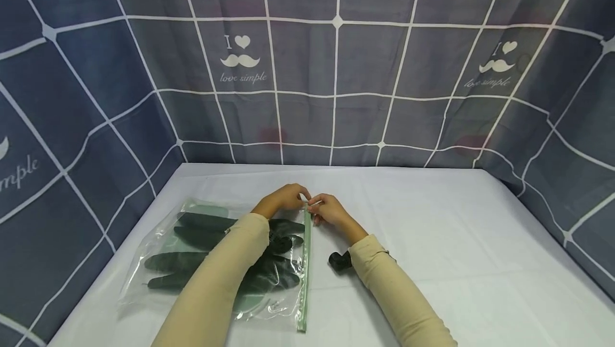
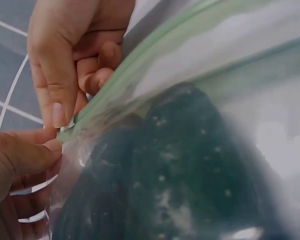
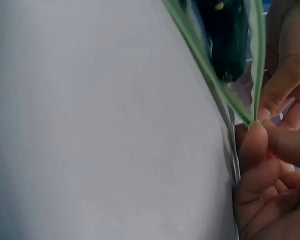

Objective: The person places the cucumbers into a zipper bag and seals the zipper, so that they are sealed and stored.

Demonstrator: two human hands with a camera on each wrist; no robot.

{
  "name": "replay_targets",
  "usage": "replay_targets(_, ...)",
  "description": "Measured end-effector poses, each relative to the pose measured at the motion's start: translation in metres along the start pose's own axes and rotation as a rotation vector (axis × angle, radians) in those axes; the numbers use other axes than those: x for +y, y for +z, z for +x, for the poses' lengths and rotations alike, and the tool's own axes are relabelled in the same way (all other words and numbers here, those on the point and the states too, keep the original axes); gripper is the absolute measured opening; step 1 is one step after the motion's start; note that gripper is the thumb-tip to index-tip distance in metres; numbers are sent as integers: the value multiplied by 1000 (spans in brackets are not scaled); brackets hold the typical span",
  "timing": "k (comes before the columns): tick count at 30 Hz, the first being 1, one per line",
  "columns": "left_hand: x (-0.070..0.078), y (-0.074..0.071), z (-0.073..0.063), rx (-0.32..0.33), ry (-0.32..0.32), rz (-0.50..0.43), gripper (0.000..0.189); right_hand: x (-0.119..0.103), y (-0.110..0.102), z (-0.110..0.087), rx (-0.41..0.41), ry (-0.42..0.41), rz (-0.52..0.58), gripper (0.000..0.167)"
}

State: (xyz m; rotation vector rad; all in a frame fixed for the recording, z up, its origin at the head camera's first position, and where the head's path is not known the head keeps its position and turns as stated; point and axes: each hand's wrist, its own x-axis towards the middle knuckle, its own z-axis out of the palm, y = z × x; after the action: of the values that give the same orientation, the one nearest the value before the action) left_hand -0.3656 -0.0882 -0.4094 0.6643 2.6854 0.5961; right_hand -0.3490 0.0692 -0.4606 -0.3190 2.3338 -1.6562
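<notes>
A clear zip bag lies flat on the left half of the table, its green zip strip facing right. Inside are several long dark green vegetables that look like cucumbers, one with a pale-specked rounded end. My left hand pinches the far corner of the zip between thumb and finger. Right beside it, my right hand pinches the same corner, fingertips close to the left ones. In the right wrist view the two green zip edges stand apart, meeting in a V at my fingertips.
A white cloth covers the table. Dark checked curtains with white lines stand at the back and both sides. Small black wrist cameras sit under the sleeves; my left forearm crosses over the bag.
</notes>
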Motion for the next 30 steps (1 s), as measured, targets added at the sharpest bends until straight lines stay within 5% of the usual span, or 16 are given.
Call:
replay_targets(8,-3,-1,-2,27,40,-119,22,-4,4,-13,41,45,-22,13)
replay_targets(16,-1,-4,-6,46,47,-129,22,-7,10,-34,-40,30,-109,6)
replay_targets(30,0,-7,-11,88,36,-128,22,-11,21,-73,-148,23,-66,6)
